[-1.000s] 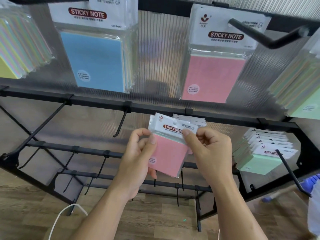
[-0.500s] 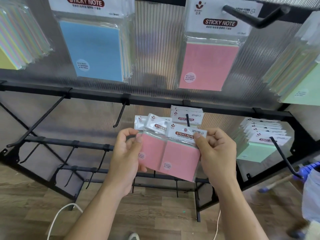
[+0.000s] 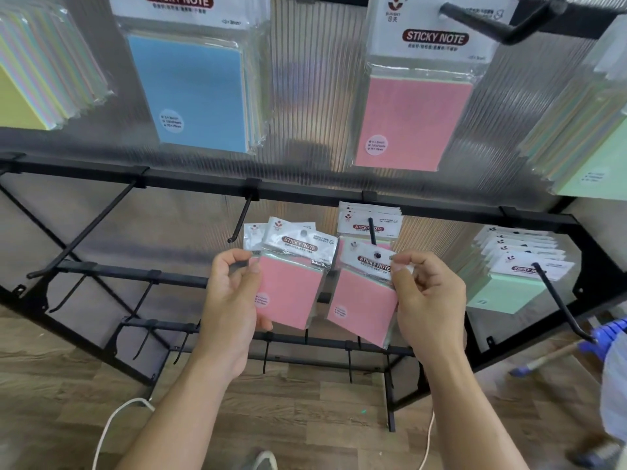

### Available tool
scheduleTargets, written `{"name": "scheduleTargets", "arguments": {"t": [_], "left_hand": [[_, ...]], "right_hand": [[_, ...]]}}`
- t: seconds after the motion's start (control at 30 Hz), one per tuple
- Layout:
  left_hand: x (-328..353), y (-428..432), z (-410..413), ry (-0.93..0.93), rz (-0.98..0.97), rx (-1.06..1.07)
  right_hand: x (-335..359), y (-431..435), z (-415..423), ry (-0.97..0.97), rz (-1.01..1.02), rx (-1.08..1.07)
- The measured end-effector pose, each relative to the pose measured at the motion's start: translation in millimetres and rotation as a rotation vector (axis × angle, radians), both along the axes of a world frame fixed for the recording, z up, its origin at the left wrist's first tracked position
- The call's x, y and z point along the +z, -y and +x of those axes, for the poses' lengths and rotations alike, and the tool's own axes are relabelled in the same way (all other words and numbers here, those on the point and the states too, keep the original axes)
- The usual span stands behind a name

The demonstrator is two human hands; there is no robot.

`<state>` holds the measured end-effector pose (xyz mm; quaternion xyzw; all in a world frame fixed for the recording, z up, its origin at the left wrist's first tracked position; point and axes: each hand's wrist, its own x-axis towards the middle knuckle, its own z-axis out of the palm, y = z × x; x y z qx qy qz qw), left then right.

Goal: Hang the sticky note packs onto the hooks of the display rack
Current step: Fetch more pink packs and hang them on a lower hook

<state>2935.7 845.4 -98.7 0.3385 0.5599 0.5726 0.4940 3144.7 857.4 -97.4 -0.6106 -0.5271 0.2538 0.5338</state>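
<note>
My left hand (image 3: 234, 296) grips a small stack of pink sticky note packs (image 3: 291, 286) by their left edge. My right hand (image 3: 427, 296) pinches a single pink pack (image 3: 363, 300) at its white header, with the header's hole at the tip of a black hook (image 3: 372, 232). That hook carries several pink packs (image 3: 369, 222) further back. To the left, another hook (image 3: 242, 218) on the same rail is bare.
The black display rack (image 3: 305, 191) has a ribbed translucent back panel. Blue (image 3: 200, 89), pink (image 3: 414, 120), yellow (image 3: 23, 106) and green (image 3: 597, 164) packs hang above. Green packs (image 3: 509, 283) fill the hook on the right. Lower rails hold bare hooks. A white cable (image 3: 112, 422) lies on the wooden floor.
My right hand has pulled one pink pack off the stack and carried it right, up to the hook's tip. My left hand keeps the other packs.
</note>
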Motion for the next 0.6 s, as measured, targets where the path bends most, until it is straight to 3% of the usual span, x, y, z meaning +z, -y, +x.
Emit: {"name": "scheduleTargets", "arguments": {"t": [0.6], "left_hand": [[5, -9, 12, -0.003, -0.021, -0.082]], "right_hand": [[-3, -35, 7, 0.240, -0.209, 0.109]]}}
